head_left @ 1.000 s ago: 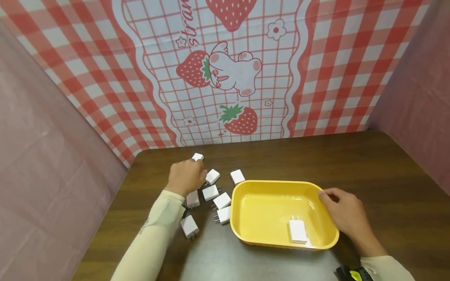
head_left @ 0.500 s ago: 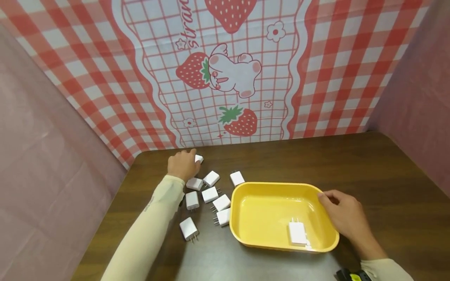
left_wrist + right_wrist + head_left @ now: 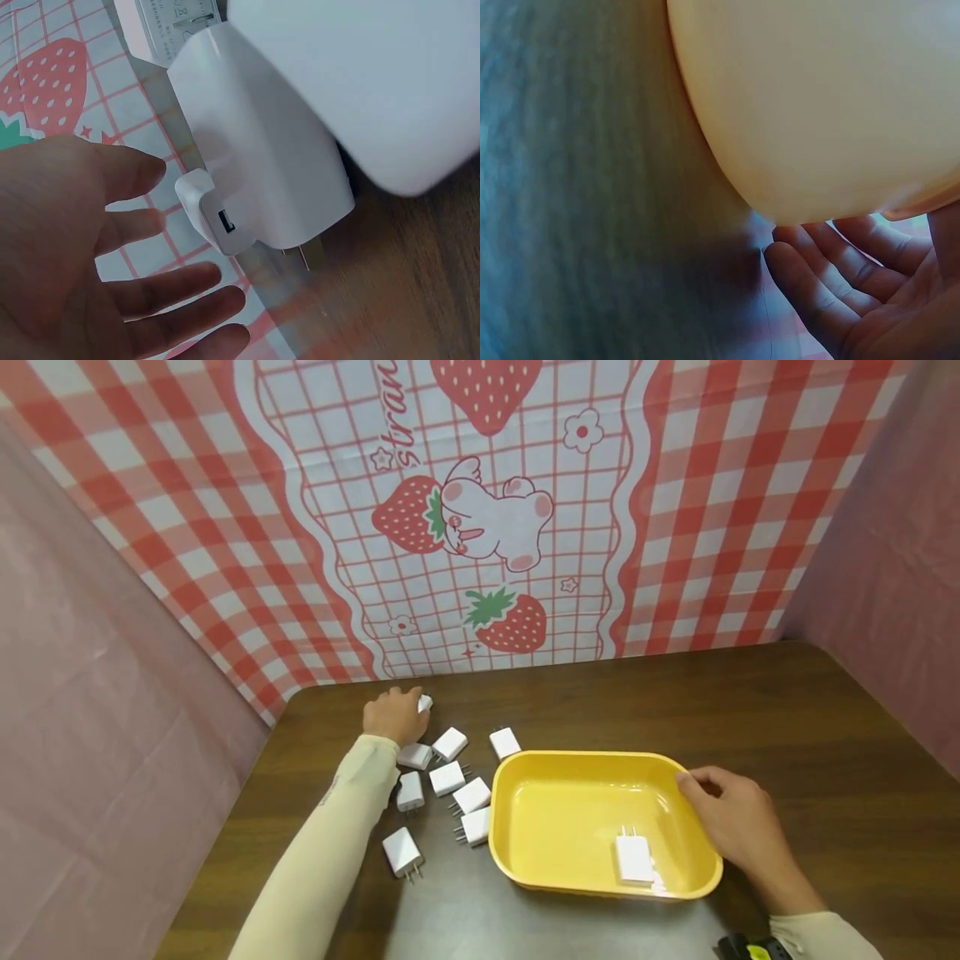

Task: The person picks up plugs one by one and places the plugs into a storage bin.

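My left hand is at the far left of the table, right beside a white USB charger. In the left wrist view its fingers are spread apart, and the charger with its USB port showing lies just past the fingertips, partly behind a nearer charger. My right hand grips the right rim of a yellow plastic tray, thumb over the edge and fingers along the outer wall. One white charger lies in the tray, prongs pointing away from me.
Several more white chargers lie left of the tray, among them one by its left wall, one at the back and one nearer me. The brown wooden table ends at a strawberry-print checked cloth.
My left hand has moved a little toward the table's far edge, uncovering a charger below it, and reached the farthest charger. My right hand and the tray have hardly moved.
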The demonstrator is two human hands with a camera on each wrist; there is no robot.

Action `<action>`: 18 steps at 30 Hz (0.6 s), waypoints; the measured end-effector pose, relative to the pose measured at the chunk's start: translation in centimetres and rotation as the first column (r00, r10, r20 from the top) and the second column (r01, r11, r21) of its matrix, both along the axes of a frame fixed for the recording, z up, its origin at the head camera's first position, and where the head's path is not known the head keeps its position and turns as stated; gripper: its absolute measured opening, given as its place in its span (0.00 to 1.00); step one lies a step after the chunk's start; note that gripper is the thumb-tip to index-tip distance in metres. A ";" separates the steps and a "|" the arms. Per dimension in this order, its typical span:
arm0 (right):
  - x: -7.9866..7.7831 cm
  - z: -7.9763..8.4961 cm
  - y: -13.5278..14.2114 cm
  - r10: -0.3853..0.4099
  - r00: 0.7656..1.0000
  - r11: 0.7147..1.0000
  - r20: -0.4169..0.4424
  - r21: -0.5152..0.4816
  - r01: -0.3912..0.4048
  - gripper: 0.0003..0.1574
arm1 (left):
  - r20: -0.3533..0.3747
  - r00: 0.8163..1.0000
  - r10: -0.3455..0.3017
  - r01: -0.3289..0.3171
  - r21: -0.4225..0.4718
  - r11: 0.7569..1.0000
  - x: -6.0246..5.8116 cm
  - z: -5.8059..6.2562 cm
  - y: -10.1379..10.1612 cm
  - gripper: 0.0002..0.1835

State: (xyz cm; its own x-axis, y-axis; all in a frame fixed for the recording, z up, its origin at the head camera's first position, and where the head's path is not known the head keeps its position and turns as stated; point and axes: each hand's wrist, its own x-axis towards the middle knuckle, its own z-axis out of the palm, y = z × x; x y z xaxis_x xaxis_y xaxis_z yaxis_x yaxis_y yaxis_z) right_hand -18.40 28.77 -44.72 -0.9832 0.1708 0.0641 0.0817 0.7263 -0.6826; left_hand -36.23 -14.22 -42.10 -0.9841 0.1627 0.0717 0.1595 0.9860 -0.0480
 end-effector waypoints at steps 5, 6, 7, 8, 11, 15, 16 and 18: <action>-0.1 -0.1 -0.2 0.006 1.000 1.000 -0.014 0.001 -0.006 0.32 | 0.008 1.000 -0.003 0.003 0.008 1.000 0.2 -0.2 -0.3 0.22; -0.1 -0.1 -0.3 0.009 1.000 1.000 -0.012 0.000 -0.009 0.32 | 0.010 1.000 -0.003 0.002 0.011 1.000 0.3 -0.2 -0.5 0.21; -0.1 0.0 -0.4 0.010 1.000 1.000 -0.011 -0.001 -0.010 0.32 | 0.011 1.000 -0.002 0.002 0.013 1.000 0.4 -0.2 -0.6 0.21; -0.2 0.0 -0.5 0.012 1.000 1.000 -0.008 -0.002 -0.012 0.32 | 0.009 1.000 -0.002 0.002 0.015 1.000 0.4 -0.3 -0.7 0.21; -0.3 0.0 -0.7 0.017 1.000 1.000 -0.005 -0.007 -0.017 0.32 | -0.001 1.000 0.004 -0.004 0.016 1.000 0.2 -0.4 -1.0 0.20; -0.3 0.0 -0.7 0.016 1.000 1.000 -0.009 -0.017 -0.016 0.32 | -0.032 0.999 0.028 -0.027 0.033 0.999 -0.3 -0.6 -1.1 0.18; -0.2 0.0 -0.6 0.010 1.000 1.000 -0.006 -0.016 -0.010 0.32 | -0.036 0.999 0.027 -0.026 0.042 0.999 -0.5 -0.6 -1.0 0.18; 0.0 0.0 -0.3 -0.003 1.000 1.000 -0.001 -0.011 0.003 0.32 | -0.039 0.999 0.021 -0.018 0.062 0.998 -0.8 -0.8 -0.8 0.19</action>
